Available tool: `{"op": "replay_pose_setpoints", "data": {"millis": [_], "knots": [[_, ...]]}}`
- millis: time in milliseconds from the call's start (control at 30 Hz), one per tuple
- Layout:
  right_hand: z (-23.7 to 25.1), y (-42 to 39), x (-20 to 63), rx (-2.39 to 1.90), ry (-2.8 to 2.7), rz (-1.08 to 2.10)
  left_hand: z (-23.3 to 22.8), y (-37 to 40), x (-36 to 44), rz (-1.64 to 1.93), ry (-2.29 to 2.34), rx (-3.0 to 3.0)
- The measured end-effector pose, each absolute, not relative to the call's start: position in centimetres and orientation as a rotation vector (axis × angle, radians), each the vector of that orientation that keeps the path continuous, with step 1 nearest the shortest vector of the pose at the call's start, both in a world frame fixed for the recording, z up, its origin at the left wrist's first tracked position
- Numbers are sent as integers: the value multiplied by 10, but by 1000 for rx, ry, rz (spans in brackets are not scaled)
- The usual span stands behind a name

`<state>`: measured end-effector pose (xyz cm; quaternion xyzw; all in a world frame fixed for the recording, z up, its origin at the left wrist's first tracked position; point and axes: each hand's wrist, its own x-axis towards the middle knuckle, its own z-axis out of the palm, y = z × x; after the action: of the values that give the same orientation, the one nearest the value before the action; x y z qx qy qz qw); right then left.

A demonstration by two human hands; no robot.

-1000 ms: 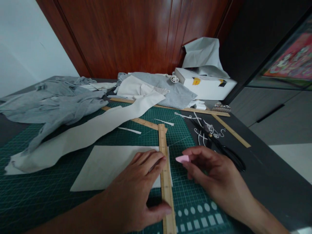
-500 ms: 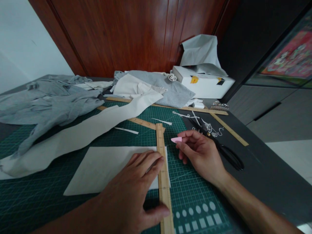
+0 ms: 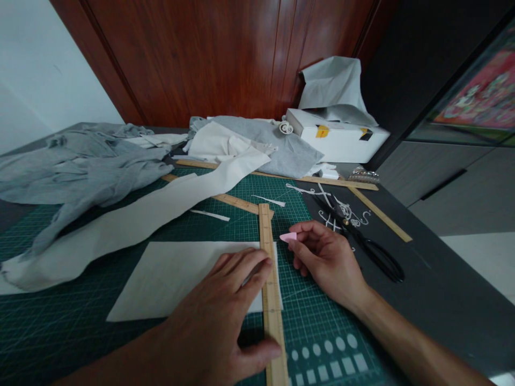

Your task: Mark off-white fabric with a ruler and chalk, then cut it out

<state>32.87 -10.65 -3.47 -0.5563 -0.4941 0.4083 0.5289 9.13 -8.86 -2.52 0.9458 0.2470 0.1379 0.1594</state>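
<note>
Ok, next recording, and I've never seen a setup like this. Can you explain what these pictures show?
There is no machine here: you see a person's two bare hands. Every picture comes from one camera worn on the head, looking forward and down.

The left hand lies spread, pressing on a wooden ruler that crosses an off-white piece, probably fabric, on a green cutting mat. The right hand pinches a small pink piece, perhaps chalk, just right of the ruler.

Beyond them lie a long pale strip, crumpled grey fabric and a white box. Black-handled scissors rest beyond the right hand.
</note>
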Motion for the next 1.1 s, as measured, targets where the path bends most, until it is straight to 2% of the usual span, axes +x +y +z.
{"op": "replay_pose_setpoints", "data": {"millis": [1100], "knots": [[-40, -105, 330, -1371, -1239, 953, -27, -89, 91, 393, 706, 2718]]}}
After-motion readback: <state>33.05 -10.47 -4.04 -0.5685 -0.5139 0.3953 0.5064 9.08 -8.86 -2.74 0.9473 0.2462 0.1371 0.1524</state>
